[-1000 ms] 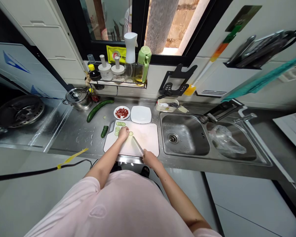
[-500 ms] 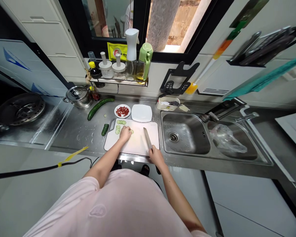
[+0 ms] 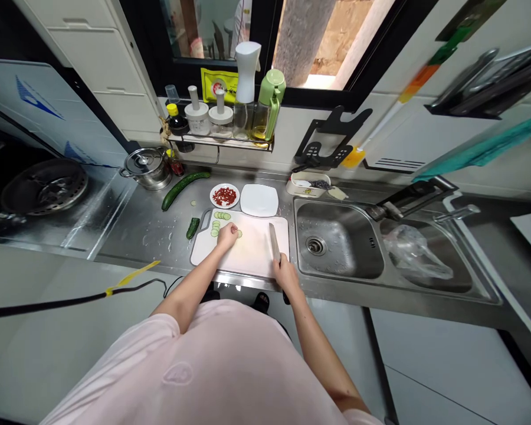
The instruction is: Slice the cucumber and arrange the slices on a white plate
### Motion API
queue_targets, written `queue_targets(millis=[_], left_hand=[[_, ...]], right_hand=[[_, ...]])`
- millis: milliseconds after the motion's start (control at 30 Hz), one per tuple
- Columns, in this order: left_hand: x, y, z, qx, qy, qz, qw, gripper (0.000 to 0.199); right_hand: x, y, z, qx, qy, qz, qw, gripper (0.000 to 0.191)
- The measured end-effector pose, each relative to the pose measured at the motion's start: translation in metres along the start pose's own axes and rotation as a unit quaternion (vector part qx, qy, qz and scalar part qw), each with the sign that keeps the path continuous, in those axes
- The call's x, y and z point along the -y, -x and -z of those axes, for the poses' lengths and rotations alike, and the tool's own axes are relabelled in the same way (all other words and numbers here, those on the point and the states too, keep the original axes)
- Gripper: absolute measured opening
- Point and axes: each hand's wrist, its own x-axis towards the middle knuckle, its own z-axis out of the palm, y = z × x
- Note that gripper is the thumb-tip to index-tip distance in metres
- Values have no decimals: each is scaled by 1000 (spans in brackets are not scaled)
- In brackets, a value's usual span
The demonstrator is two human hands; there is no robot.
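My left hand (image 3: 227, 237) is over the white cutting board (image 3: 256, 260), fingers curled together; what they hold, if anything, is hidden. Right beside its fingertips is a cucumber slice (image 3: 239, 234). Further slices (image 3: 222, 216) lie in short overlapping rows on the board's upper left. My right hand (image 3: 285, 274) is closed around the handle of a kitchen knife (image 3: 275, 241), its blade pointing away from me over the board's right side. A short cucumber piece (image 3: 193, 228) rests on the counter left of the board, with a whole cucumber (image 3: 183, 190) behind it.
Behind the board stand a small plate of chopped red pieces (image 3: 225, 196) and a white square plate (image 3: 259, 199). To the right is a steel sink (image 3: 340, 236), its second basin holding a plastic bag (image 3: 413, 251). A lidded pot (image 3: 147, 168) and a pan (image 3: 46, 186) are leftward.
The knife has shifted slightly right, away from my left hand, and my left fingers have lifted and curled a little more near the slice. The whole view has shifted slightly.
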Motion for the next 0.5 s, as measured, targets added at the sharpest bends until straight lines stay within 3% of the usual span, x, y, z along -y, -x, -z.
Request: queue_targets(millis=[200, 367, 500], left_hand=[[12, 20, 17, -66, 21, 32, 997, 17], [32, 34, 39, -120, -14, 88, 989, 21], [45, 37, 48, -145, -39, 97, 984, 22]], right_hand=[[1, -2, -3, 8, 4, -7, 1000, 47], [4, -3, -3, 15, 19, -6, 1000, 46], [4, -4, -3, 17, 22, -3, 1000, 46]])
